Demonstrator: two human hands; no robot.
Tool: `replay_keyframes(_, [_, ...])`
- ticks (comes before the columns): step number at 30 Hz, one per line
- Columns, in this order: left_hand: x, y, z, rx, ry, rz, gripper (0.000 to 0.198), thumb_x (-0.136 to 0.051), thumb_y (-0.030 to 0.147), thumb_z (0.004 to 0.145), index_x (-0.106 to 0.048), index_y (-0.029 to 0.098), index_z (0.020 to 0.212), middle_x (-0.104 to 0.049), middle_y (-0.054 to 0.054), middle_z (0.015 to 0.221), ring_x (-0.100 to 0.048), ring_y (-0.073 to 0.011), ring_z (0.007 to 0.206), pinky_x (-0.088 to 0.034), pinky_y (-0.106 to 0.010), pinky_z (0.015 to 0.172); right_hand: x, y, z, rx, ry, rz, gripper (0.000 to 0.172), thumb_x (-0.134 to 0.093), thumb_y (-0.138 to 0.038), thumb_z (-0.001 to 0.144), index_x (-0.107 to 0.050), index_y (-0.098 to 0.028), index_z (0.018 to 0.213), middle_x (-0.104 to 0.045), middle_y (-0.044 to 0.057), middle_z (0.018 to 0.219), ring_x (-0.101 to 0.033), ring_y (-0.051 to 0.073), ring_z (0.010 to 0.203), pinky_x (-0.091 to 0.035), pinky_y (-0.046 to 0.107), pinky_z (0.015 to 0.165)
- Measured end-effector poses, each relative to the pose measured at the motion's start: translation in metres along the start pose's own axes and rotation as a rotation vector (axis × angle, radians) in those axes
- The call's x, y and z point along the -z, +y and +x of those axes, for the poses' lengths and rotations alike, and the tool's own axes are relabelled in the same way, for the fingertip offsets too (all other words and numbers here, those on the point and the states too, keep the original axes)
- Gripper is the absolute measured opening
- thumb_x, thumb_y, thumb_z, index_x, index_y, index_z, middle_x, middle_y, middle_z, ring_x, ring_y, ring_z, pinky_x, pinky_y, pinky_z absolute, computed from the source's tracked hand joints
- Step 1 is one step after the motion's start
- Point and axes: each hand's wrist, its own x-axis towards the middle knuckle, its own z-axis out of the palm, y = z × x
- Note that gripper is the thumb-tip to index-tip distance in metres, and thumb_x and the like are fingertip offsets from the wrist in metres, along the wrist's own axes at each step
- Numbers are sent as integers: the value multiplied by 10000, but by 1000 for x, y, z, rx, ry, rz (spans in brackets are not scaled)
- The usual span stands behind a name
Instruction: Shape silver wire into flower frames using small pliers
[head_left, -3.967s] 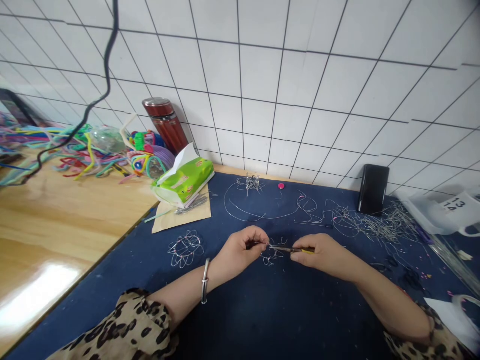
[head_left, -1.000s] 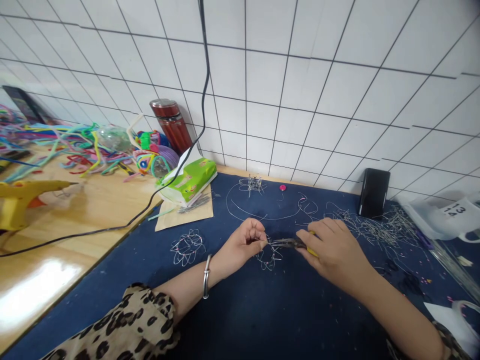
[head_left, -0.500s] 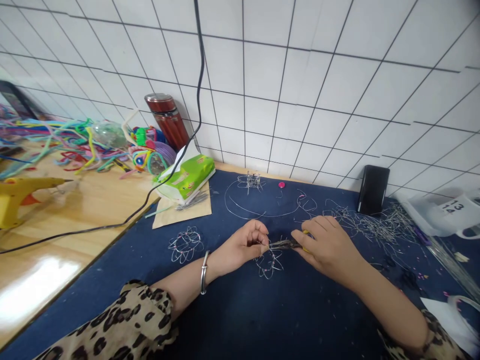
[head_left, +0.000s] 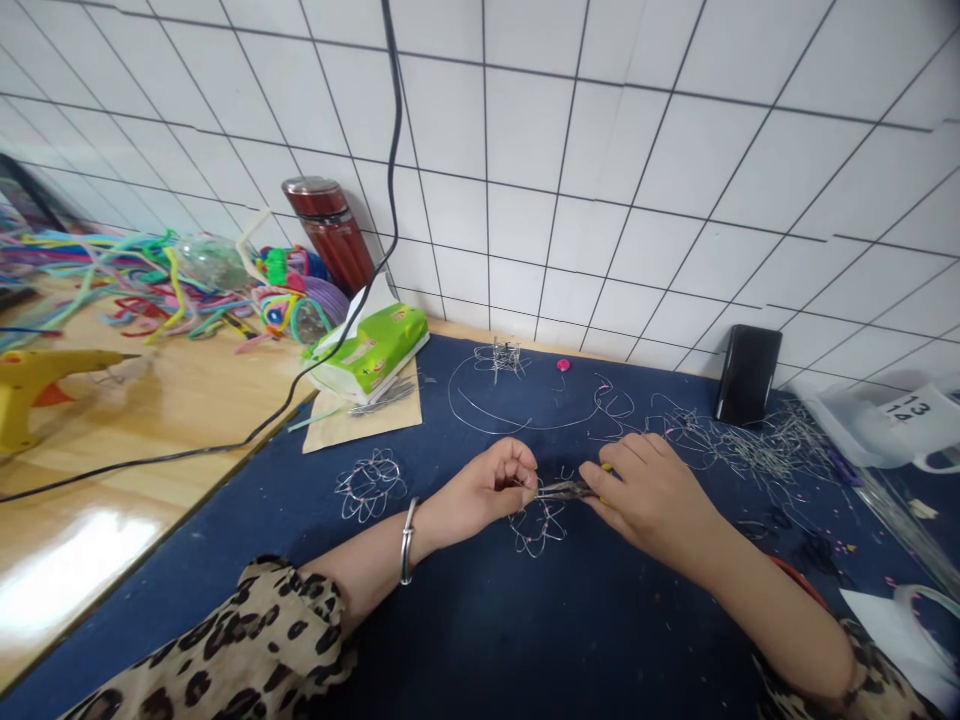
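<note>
Between its thumb and fingers my left hand [head_left: 491, 490] pinches a wire flower [head_left: 538, 535], a ring of thin silver loops with small pink beads. My right hand [head_left: 645, 495] is wrapped round pliers with yellow handles; most of the handles are hidden in the palm. The jaws of the pliers [head_left: 564, 491] point left and meet the wire at my left fingertips. Whether the jaws are fully closed is too small to tell. A second looped wire flower [head_left: 371, 485] with pink beads lies on the dark blue mat [head_left: 525, 640], left of my left hand.
Behind my hands lie a wire frame [head_left: 506, 358], a long curved wire and a pink round piece [head_left: 563, 366]. Cut wires [head_left: 757, 445] heap at right by a black phone [head_left: 748, 375]. A tissue pack [head_left: 371, 355], black cable [head_left: 277, 410] and yellow glue gun [head_left: 52, 380] are left.
The pliers' jaws have shifted slightly at the wire, and my right hand has moved a little. My left hand keeps its pinch. The whole view has moved slightly.
</note>
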Motion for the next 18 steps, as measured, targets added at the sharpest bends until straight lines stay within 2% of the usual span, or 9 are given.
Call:
replay_keyframes(7, [0, -1, 0, 1, -14, 6, 184, -563, 112, 774, -439, 161, 901, -519, 8, 766, -426, -76, 606, -319, -226, 562, -2, 0, 0, 11, -25, 5, 175, -459, -293, 848, -572, -195, 938, -503, 49, 787, -380, 174, 761, -259, 323, 708])
replay_keyframes(18, [-4, 1, -2, -31, 131, 33, 183, -584, 132, 767, -447, 158, 887, -533, -4, 794, -444, -75, 614, -336, -221, 560, 1, -6, 0, -53, 30, 6, 175, -477, -304, 838, -581, -190, 921, -500, 47, 764, -375, 170, 743, -255, 315, 695])
